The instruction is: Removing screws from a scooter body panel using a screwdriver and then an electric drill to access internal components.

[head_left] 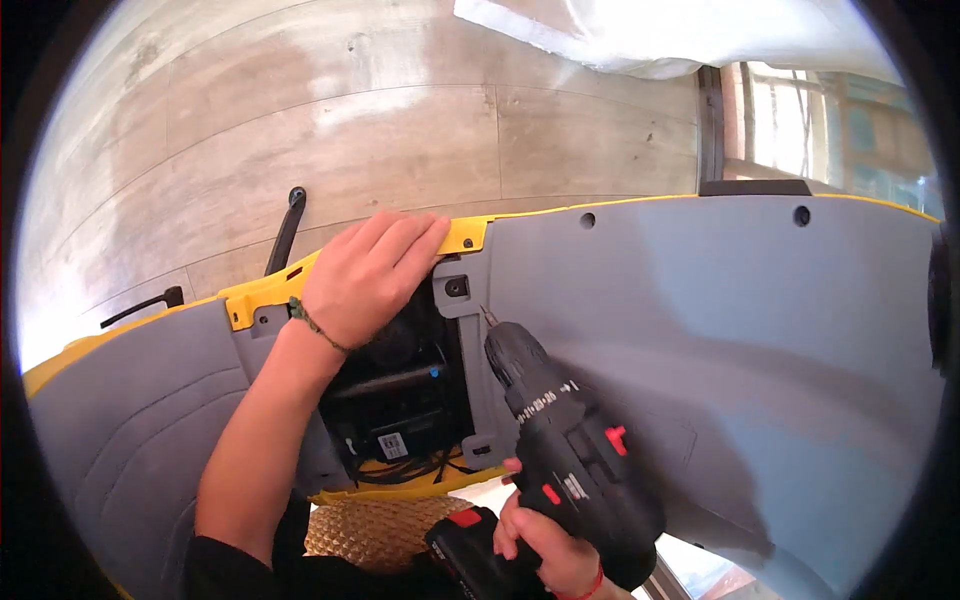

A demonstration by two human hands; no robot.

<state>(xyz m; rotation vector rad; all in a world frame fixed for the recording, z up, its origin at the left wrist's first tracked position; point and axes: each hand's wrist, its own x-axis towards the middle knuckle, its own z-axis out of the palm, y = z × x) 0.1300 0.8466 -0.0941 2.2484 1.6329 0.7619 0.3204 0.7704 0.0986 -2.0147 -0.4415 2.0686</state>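
Drill (575, 440) is being held by the right hand (560, 550), lower centre of the frame, fingers wrapped round the handle. Bit (489, 316) is being pointed up-left, just beside the grey bracket (448, 312) in the middle of the frame; whether contact is being made cannot be told. A screw (457, 287) is being held in the bracket recess. Left hand (365, 275) is being laid over the yellow trim (465, 236), upper centre, fingers close together; whether the trim is being pinched cannot be told, thumb being hidden.

Cavity with black parts (395, 400) is being framed by grey panels, left panel (165, 400) and right panel (740, 330). Black cables (437, 466) are being bunched at its lower edge. Green bracelet (316, 325) is being worn on the left wrist, red band (590, 589) on the right. Wood-look floor (400, 130) is being shown across the top, partly covered by a white sheet (650, 35), upper right. Woven item (370, 530) is being partly hidden, bottom centre.
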